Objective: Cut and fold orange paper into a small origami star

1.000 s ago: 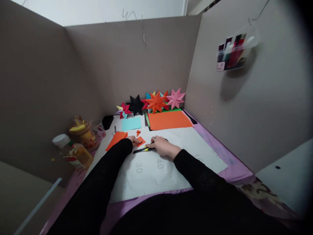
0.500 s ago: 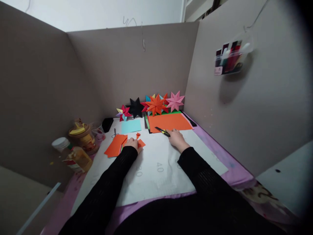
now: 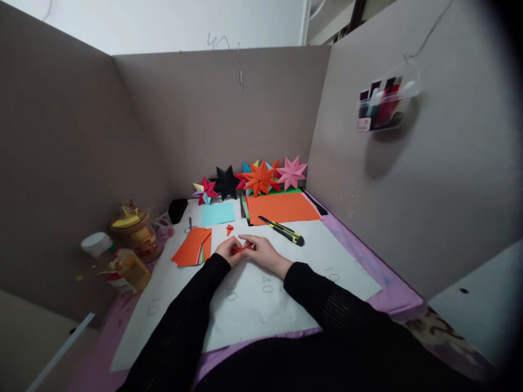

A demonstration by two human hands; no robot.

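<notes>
Near the middle of the white sheet, my left hand [image 3: 229, 251] and my right hand [image 3: 263, 253] meet over a small piece of orange paper [image 3: 242, 249], both closed on it; fingers cover part of the piece. Just beyond them lies a small folded orange piece [image 3: 229, 230]. A stack of orange paper cards [image 3: 191, 246], with other colours showing at its edge, is left of my left hand. The black and yellow utility knife [image 3: 284, 231] rests on the sheet past my right hand, its tip over the large orange paper [image 3: 284, 208].
Folded paper stars [image 3: 261, 177] lean along the back wall. A light blue card [image 3: 218, 213] and scissors [image 3: 190, 224] lie at the back left. A jar [image 3: 134, 231] and a glue bottle [image 3: 128, 268] stand at the left edge. A plastic pouch [image 3: 386, 103] hangs on the right wall.
My right hand has let go of the utility knife, leaving it on the sheet, and moved left to my left hand. Both hands now grip the small orange paper.
</notes>
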